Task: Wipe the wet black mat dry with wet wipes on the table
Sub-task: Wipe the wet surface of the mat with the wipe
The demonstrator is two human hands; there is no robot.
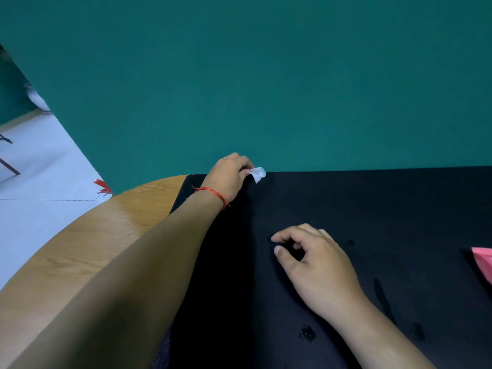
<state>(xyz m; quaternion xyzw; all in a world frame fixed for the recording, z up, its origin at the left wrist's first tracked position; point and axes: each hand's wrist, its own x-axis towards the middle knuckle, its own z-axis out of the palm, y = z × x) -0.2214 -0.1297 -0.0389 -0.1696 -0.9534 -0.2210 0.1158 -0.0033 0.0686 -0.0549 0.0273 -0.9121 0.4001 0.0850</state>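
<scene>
Black mat [372, 209]: spread flat over the right part of the table, its far edge laid against the green backdrop; the surface to be dried.
Wet marks [307, 333]: glossy blotches and streaks are seen on the near right of the mat; the far left corner appears dull, though dryness cannot be confirmed.
Wet wipe [258, 173]: a small white wad, held at the mat's far edge near the left corner; only its tip is exposed beyond the fingers.
Left hand [229, 174]: extended across the mat, fingers curled tight around the wipe, presumably so that pressure can be applied along the border.
Right hand [316, 259]: placed mid-mat, fingers loosely curled, nothing held; judged to be steadying the mat against sliding.
Red thread [213, 194]: tied round the left wrist.
Table [106, 230]: round-edged, wood-grained; left bare beside the mat.
Pink item [483, 262]: cut off by the right margin, resting on the mat; possibly the wipe packet, not identifiable.
Green backdrop [266, 75]: plain, upright behind the table.
Progress: judged partial, the near blotches not yet reached.
</scene>
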